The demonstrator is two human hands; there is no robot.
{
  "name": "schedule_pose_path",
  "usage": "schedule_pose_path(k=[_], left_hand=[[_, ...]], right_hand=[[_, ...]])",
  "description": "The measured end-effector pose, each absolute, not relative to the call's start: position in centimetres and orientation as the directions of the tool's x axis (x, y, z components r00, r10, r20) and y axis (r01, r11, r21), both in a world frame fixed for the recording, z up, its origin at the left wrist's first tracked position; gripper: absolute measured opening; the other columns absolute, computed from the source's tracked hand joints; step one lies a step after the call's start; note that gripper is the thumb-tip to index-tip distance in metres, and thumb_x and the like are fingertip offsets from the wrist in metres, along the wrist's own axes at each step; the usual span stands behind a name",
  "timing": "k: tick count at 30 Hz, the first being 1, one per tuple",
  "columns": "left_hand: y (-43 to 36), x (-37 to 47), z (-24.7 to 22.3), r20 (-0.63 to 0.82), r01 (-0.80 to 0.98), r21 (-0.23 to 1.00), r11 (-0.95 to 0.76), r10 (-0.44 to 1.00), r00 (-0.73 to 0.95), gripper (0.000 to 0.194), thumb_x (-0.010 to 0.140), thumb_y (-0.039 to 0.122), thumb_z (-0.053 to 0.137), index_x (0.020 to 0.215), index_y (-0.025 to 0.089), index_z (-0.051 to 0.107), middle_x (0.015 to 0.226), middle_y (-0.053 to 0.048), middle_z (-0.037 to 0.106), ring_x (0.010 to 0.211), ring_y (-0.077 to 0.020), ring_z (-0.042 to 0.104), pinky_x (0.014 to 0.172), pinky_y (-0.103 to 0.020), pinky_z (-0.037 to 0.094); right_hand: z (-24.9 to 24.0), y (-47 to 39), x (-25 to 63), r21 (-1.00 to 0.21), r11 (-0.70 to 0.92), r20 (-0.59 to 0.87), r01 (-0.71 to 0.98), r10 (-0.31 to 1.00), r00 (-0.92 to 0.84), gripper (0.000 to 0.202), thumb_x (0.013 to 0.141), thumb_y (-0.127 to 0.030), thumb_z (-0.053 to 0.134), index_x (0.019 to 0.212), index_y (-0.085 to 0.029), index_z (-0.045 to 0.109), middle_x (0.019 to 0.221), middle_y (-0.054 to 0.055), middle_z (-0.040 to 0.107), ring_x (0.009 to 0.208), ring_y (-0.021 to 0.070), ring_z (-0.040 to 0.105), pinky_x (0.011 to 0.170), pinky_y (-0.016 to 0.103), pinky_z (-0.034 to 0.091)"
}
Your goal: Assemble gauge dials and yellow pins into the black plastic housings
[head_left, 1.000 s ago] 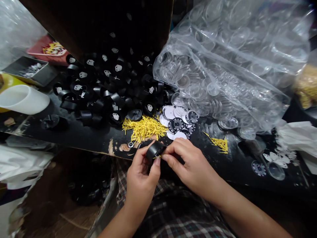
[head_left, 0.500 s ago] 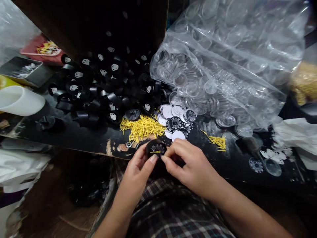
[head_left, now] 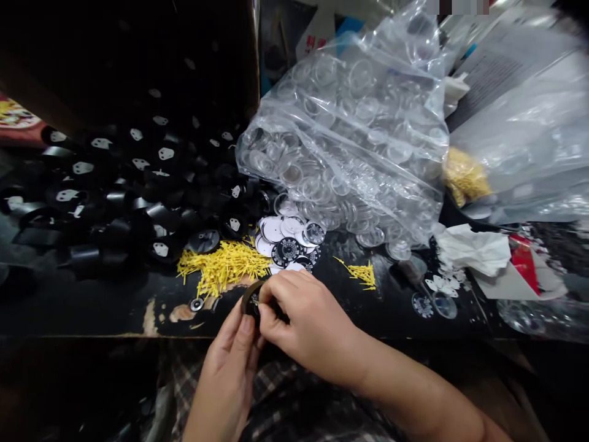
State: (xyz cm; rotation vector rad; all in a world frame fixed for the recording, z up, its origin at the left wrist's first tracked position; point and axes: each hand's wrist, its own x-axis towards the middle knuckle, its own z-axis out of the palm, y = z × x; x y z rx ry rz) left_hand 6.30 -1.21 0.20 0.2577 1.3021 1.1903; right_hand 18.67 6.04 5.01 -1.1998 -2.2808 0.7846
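Note:
My left hand (head_left: 229, 353) is closed around a round black gauge housing (head_left: 247, 302), thumb on the near rim and fingers behind. White dial markings show inside it. Over its face, my right hand (head_left: 306, 316) is pinched with thumb and forefinger; whatever lies between those fingertips is hidden. Just beyond the hands lies a heap of yellow gauge pointers (head_left: 225, 265). Beside it are loose dial discs (head_left: 286, 248), some black with white figures, others white side up. A smaller bunch of yellow pointers (head_left: 363, 273) lies to the right.
Many black housings (head_left: 83, 202) with white tabs cover the table's left side. A large plastic bag of clear round covers (head_left: 340, 129) stands at the back. Crumpled white paper (head_left: 473, 248), small white plates (head_left: 442, 285) and a clear cover (head_left: 445, 305) are at right.
The view has swung right, so things appear further left. My right hand has moved over the face of the housing, which now tilts more and shows less of its dial.

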Motion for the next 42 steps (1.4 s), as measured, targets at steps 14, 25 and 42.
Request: schedule_pose_path(k=[14,25,42], left_hand=[[0.2,6.3,-0.4,-0.469,-0.452,0.828,0.332,0.852,-0.233,0.042,0.080,0.041,0.069,0.118,0.026,0.065,0.133,-0.004,0.057,0.126,-0.0281,0.048,0.105,-0.039,0.042],[1.1,6.4,0.3,-0.523,-0.687,0.644,0.336,0.849,-0.074,0.031,0.085,0.039,0.064,0.108,0.019,0.069,0.117,-0.010,0.067,0.107,-0.0257,0.062,0.095,-0.038,0.050],[-0.5,6.9,1.1,-0.236,-0.234,0.947,0.220,0.971,-0.044,0.033,0.085,0.028,0.064,0.119,0.027,0.063,0.120,-0.001,0.067,0.110,-0.0184,0.061,0.094,-0.023,0.047]], right_hand=[[2.1,17.0,25.2,-0.385,0.264,0.188,0.884,0.961,-0.205,0.011,0.084,-0.026,0.061,0.087,-0.016,0.058,0.096,0.008,0.054,0.085,0.0212,0.054,0.080,0.039,0.039],[4.5,10.8,24.0,-0.878,0.219,0.089,0.427,0.949,-0.304,0.019,0.088,-0.027,0.058,0.104,-0.019,0.064,0.087,0.002,0.063,0.073,0.0126,0.058,0.070,0.027,0.047],[4.1,6.8,18.5,-0.605,0.504,0.248,0.617,0.855,-0.456,0.041,0.101,-0.032,0.028,0.065,-0.018,0.041,0.062,-0.001,0.046,0.061,0.0133,0.039,0.067,0.031,0.026]])
